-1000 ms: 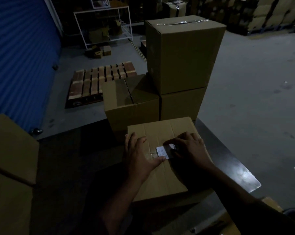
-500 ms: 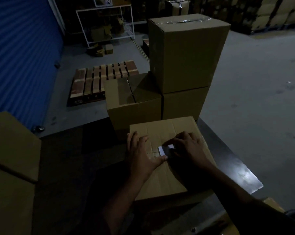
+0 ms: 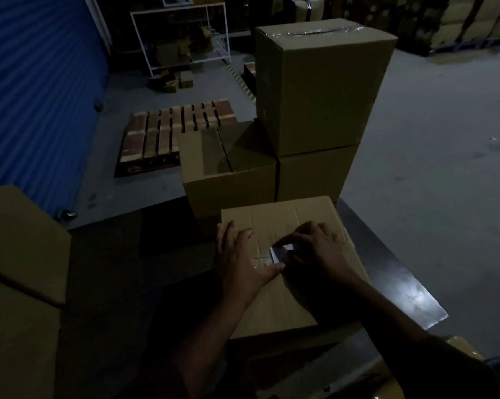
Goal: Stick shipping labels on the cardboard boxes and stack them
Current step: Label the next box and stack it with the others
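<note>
Left hand lies flat, fingers straight, steadying the box while the right hand curls its fingers onto the label mid-lid, probably smoothing it.

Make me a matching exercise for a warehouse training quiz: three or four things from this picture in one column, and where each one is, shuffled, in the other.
Things
1. small white shipping label
2. reddish-brown wooden pallet
3. tape-sealed brown cardboard box
4. white metal-frame rack

Places
A. on the grey floor by the blue shutter
B. top of the two-box stack
C. far back, against the dark wall
D. under the fingers, on the nearest box's lid

Pairs: 1-D, 2-A, 3-B, 4-C
</note>
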Demonstrator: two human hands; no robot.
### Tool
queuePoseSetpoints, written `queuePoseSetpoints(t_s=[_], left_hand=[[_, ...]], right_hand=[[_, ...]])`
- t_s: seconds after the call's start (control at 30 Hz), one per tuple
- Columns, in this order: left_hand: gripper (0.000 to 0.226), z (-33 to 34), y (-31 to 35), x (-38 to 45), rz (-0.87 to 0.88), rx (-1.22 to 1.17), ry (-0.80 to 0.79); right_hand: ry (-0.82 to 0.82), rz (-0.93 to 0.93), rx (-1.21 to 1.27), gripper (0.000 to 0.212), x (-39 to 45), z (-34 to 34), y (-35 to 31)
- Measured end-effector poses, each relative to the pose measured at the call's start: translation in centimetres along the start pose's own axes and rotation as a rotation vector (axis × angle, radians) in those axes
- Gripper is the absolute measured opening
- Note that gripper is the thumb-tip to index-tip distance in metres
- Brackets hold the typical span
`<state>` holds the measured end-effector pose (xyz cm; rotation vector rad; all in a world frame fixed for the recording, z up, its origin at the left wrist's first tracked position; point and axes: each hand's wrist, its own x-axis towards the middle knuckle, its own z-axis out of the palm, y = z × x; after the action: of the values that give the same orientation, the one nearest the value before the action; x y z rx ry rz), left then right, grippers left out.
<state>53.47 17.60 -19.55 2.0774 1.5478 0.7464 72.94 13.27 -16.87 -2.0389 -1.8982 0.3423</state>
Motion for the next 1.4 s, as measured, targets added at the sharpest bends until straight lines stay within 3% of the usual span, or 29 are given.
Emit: queuePoseSetpoints(t_s=[0.1,0.33,0.43,0.6,0.67,0.77,0.9,1.0,1.13,1.27,1.4], left_hand=[[0.094,-0.1,0.2,0.0,-0.006,-0.005,-0.006],[0.096,-0.2,0.2,-0.1,-0.009,0.005,-0.004],[0.097,-0.2,0.2,0.0,-0.008,0.028,-0.007],[0.099,0.1,0.0,0.1,-0.002,-0.012,0.006],[0.106,0.2,-0.2,0.2,0.002,-0.004,0.026],[0.122,0.3,-0.2,0.0,-0.051,-0.048,0.029],[0.134,0.4,-0.3,0.2,-0.102,-0.109,0.018],[0.140,-0.3,0.0,1.2,-0.007,0.045,-0.067],[0.157,-2.6,2.4,5.7,0.102,0.346,-0.328],[0.168,-3.0,3.1,9.4,0.136,0.423,-0.557],[0.171,-2.9,2.4,9.6,0.160,0.459,-0.554]], right_hand=[[0.038,0.003,0.013,0.019,0.1,0.1,0.0],[0.003,-0.022,-0.007,0.028,0.2,0.0,0.1],[-0.020,-0.038,-0.059,0.042,0.3,0.4,0.3],[0.010,-0.010,0.030,0.026,0.6,0.5,0.6],[0.061,0.023,0.096,0.030,0.7,0.6,1.0],[0.186,0.137,-0.020,0.033,0.2,0.0,1.4],[0.203,0.163,-0.047,0.031,-2.8,-1.0,1.6],[0.208,0.232,-0.072,0.036,-5.2,-0.5,1.1],[0.232,0.263,-0.123,0.050,-7.5,1.3,-0.2],[0.313,0.284,-0.120,0.043,-8.3,1.8,-1.2],[0.333,0.296,-0.078,0.037,-8.3,1.8,-1.2]])
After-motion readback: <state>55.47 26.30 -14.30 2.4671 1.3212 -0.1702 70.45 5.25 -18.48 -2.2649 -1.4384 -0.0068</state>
